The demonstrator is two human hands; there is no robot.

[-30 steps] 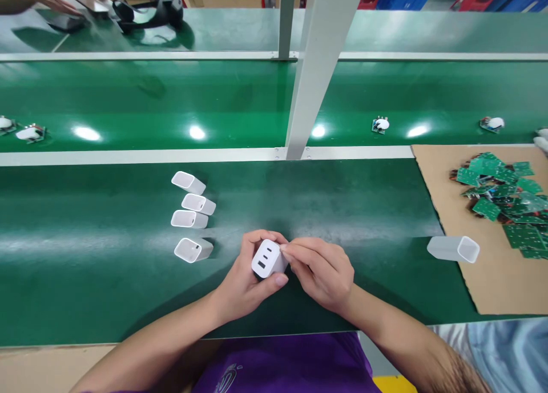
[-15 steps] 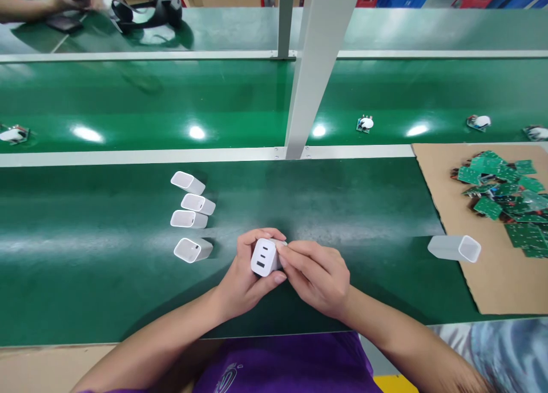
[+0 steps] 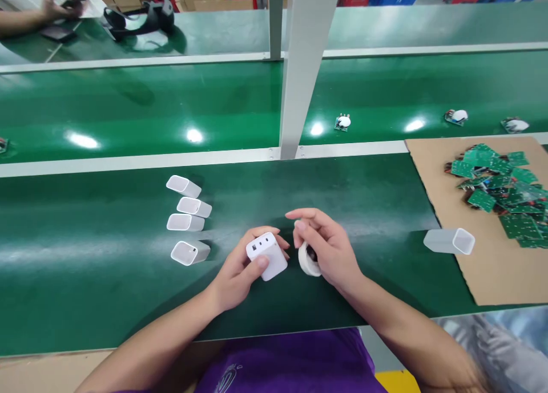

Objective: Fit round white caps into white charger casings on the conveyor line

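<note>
Left of the charger [image 3: 277,263], four open casings [image 3: 197,223] sit on the tabletop [image 3: 377,210]. The left hand [image 3: 233,279] grips it, thumb on its broad side; a light, steady hold should serve. Right of it, the right hand [image 3: 337,251] half-curls around a white roll [image 3: 304,262], with moving room before the cardboard [image 3: 492,276].
</note>
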